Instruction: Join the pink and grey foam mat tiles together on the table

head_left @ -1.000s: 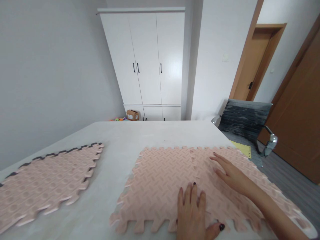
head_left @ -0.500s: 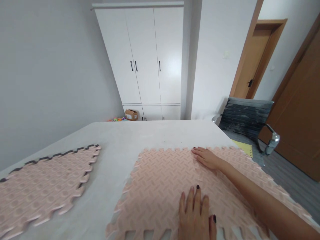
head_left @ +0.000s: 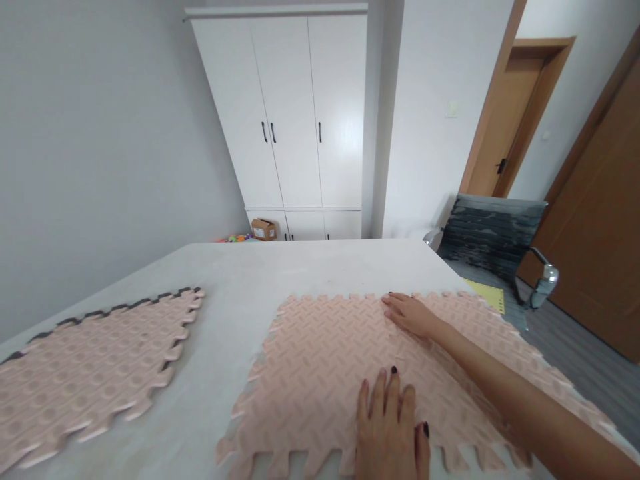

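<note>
My left hand (head_left: pixel 387 427) lies palm down, fingers spread, on the near part of a pink foam puzzle mat (head_left: pixel 310 373) with a raised tread pattern and toothed edges. Farther off, my right hand (head_left: pixel 411 315) rests flat near the far edge of the pink matting. My right forearm crosses the matting from the lower right and hides part of it. To the left lies a separate pink puzzle mat (head_left: pixel 100 367) with round raised dots and a dark layer along its far edge. Neither hand touches that one.
Both mats lie on a white table (head_left: pixel 235 320). Beyond it stand a white cabinet (head_left: pixel 295 120) and a small cardboard box (head_left: pixel 263 229). A dark chair (head_left: pixel 493 233) with metal arms is at the right, with a yellow sheet (head_left: pixel 485 293) on its seat.
Both hands stay pressed on the pink matting in nearly the same places. The near toothed edge of the matting appears slightly higher in view.
</note>
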The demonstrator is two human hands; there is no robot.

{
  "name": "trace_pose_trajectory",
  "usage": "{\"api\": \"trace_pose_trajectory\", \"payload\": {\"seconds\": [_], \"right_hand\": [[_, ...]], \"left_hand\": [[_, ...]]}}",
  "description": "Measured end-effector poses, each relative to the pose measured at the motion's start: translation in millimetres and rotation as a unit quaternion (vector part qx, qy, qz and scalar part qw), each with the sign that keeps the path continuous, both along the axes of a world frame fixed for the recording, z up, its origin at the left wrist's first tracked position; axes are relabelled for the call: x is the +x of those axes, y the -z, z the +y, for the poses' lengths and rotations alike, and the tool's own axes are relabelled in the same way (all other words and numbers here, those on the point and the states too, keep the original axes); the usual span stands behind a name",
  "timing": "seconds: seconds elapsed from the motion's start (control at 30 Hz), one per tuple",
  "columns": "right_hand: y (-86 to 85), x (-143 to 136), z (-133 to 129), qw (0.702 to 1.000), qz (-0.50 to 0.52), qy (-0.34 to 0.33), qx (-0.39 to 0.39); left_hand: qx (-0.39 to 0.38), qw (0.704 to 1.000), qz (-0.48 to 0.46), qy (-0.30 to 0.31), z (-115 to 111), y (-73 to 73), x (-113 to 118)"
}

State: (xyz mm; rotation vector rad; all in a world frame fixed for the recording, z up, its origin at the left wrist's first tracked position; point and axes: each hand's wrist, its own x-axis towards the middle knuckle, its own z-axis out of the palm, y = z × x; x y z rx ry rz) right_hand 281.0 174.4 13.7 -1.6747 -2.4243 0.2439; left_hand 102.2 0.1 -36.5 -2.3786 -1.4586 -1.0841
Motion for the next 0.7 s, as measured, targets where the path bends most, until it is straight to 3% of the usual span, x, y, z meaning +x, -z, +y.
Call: {"api": "trace_pose_trajectory", "payload": {"seconds": [0.47,0.7], "right_hand": [[4.8,2.0,-8.3,0.999,-0.018,0.008,-0.037],[2.7,5.6,-8.7,0.996,-0.014,0.0,-0.088]], "left_hand": [[-0.011,0.999,0.051,0.004,-2.0,-0.6,-0.1],[-0.023,1.0,0.015,0.007,-3.5,-5.8,0.1]]}}
